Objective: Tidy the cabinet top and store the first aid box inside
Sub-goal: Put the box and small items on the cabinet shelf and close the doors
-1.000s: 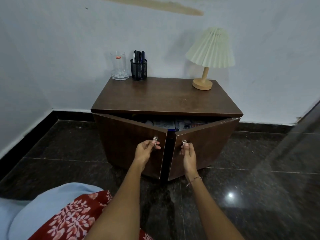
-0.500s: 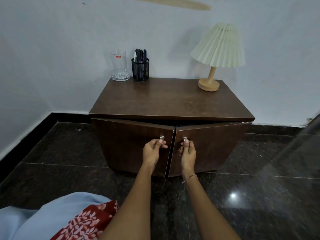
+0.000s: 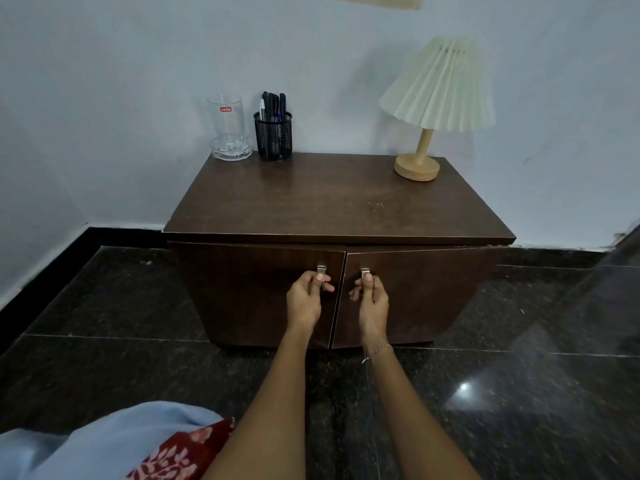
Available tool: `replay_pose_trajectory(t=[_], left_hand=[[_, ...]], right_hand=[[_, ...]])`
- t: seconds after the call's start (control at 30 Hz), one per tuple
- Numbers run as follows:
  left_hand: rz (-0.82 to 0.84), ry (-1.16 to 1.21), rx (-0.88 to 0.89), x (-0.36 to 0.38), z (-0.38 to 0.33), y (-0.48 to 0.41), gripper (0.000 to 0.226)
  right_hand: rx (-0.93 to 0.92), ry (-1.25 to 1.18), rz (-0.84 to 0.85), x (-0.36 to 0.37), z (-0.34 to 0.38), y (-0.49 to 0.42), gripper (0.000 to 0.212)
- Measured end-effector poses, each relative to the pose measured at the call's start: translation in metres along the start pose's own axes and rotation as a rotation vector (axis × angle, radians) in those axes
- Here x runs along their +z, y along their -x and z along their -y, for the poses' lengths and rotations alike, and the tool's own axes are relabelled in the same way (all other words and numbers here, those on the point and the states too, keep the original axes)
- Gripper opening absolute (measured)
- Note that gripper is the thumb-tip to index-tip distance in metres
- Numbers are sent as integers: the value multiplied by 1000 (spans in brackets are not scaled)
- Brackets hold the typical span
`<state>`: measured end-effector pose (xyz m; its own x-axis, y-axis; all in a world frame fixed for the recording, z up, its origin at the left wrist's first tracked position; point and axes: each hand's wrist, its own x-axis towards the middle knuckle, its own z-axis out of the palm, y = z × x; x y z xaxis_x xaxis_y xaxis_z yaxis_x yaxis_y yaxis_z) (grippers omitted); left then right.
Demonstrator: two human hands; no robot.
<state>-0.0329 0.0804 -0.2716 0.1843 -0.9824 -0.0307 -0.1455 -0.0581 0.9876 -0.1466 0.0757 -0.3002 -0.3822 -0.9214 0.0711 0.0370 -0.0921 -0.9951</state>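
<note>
A low dark wooden cabinet stands against the white wall. Both of its doors are pushed shut, meeting at a seam in the middle. My left hand grips the metal handle of the left door. My right hand grips the metal handle of the right door. The first aid box is hidden; nothing of the cabinet's inside shows.
On the cabinet top stand a clear glass at the back left, a black mesh pen holder beside it, and a pleated table lamp at the back right. Dark polished floor tiles surround the cabinet. My knee in blue cloth is at lower left.
Both doors stood partly open with items visible inside; my hands have pushed them inward until they closed. The view has moved closer to the cabinet.
</note>
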Motion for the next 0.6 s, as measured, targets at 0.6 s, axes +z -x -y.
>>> replay_pose_trajectory(t=[0.6], left_hand=[[-11,0,15,6,-1,-11,21]], right_hand=[[1,-53,38,4,-6,-18,31]])
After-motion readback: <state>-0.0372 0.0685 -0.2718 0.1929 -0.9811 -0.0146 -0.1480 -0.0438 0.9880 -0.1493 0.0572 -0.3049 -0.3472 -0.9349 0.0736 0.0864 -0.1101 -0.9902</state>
